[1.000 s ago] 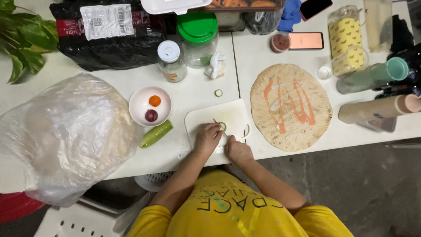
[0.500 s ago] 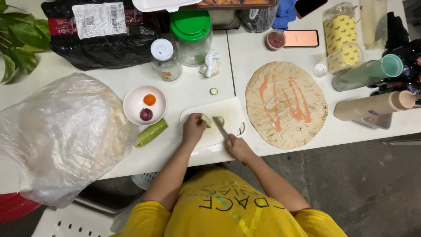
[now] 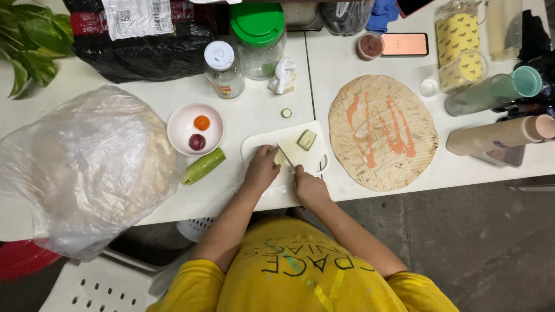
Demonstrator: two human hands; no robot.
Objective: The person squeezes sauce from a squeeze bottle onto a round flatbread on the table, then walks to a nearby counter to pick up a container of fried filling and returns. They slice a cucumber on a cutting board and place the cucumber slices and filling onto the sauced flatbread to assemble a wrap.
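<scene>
White tables (image 3: 144, 202) pushed together, seen from above, over a grey floor. Far left: green plant (image 3: 26, 43) and black bag (image 3: 144, 49). Left: large clear plastic bag (image 3: 81, 167) of flatbreads. Far centre: jar with green lid (image 3: 258, 34), bottle with white cap (image 3: 221, 66). White bowl (image 3: 195, 128) holding an orange item and a dark red one; whole cucumber length (image 3: 202, 166) just near of it, lying diagonally, pointing far-right. Stray cucumber slice (image 3: 286, 113) on the table beyond the white cutting board (image 3: 260, 143). Board sits at the near edge, centre. Right of it: round flatbread (image 3: 383, 132) streaked with orange and white sauce. Far right: yellow containers, teal-capped tube (image 3: 491, 92), beige tube (image 3: 500, 136), phone (image 3: 404, 44). Left hand (image 3: 261, 169) rests on the board, fingers curled down onto a pale cucumber piece (image 3: 281, 158), mostly hidden beneath them. Right hand (image 3: 309, 188) clenched around a knife (image 3: 286, 157) handle; blade's long axis runs diagonally, tip pointing far-left, against the held piece. A cut cucumber chunk (image 3: 307, 139) lies apart on the board's far right.
</scene>
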